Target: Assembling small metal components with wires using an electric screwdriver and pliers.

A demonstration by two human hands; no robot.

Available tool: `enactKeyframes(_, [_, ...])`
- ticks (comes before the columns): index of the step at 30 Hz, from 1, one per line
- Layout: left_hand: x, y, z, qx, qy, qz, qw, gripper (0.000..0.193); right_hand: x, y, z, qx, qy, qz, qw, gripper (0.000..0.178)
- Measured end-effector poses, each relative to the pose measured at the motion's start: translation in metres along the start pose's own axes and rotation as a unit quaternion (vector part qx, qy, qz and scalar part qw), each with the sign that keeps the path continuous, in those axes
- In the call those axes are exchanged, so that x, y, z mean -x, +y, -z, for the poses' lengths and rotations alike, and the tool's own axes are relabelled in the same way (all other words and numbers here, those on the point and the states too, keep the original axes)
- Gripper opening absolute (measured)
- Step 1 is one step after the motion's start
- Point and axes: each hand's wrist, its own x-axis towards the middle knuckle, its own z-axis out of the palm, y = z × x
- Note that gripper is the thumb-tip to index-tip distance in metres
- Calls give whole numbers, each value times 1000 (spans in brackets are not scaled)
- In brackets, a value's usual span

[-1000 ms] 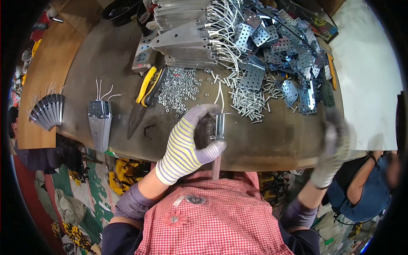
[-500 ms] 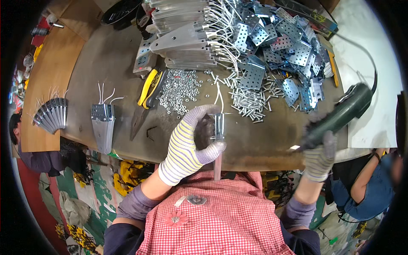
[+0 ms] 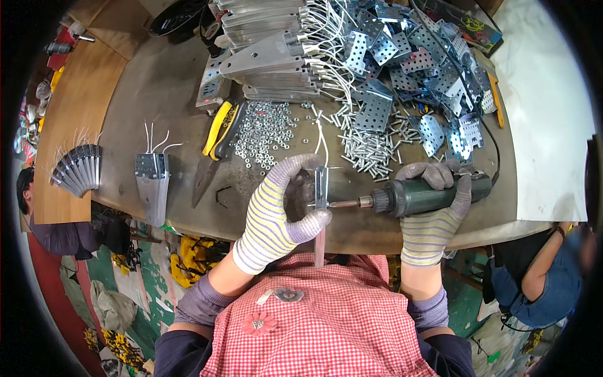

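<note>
My left hand (image 3: pixel 267 223), in a striped glove, pinches a narrow metal assembly (image 3: pixel 321 188) edge-on between thumb and fingers. White wires (image 3: pixel 323 135) rise from its far end, and a flat strip extends below my thumb toward my apron. Wrapped in my gloved right hand (image 3: pixel 433 229) is a dark green corded electric screwdriver (image 3: pixel 402 198), held level. Its bit (image 3: pixel 343 204) points left and meets the assembly's right side at a small screw; whether the tip is seated cannot be made out.
Loose nuts (image 3: pixel 260 132), screws (image 3: pixel 370 151) and perforated metal plates (image 3: pixel 433 69) lie beyond my hands. Yellow-handled pliers (image 3: pixel 217 141) and a wired metal assembly (image 3: pixel 152 188) are on the left. Stacked metal blades (image 3: pixel 264 60) stand at the back. The screwdriver's cord (image 3: pixel 487 129) crosses the plates.
My right hand has brought the electric screwdriver left from the table's right side, and its bit now meets the assembly. My left hand has barely moved.
</note>
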Motion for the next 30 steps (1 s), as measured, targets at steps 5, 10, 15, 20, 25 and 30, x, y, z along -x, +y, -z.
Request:
enactKeyframes(5, [-3,6,0,-36,-2,-26,999,71,-1,0,2,-10,-6,0,1000,18])
enactKeyframes(10, [-4,9,1,-76,-8,-43,996,72,-2,0,1,-3,-1,9,1000,15])
enactKeyframes(15, [-3,9,2,-53,-11,-39,998,74,-2,3,5,-18,-28,-4,999,16])
enactKeyframes(20, [1,11,5,-6,17,-28,999,82,-4,-1,5,-6,-7,0,1000,19])
enactKeyframes(25, [14,2,38,-46,150,69,985,29,0,2,2,17,7,3,1000,24])
enactKeyframes(30, [-4,15,46,-460,-16,-159,873,18,-1,2,5,12,-21,-7,1000,25])
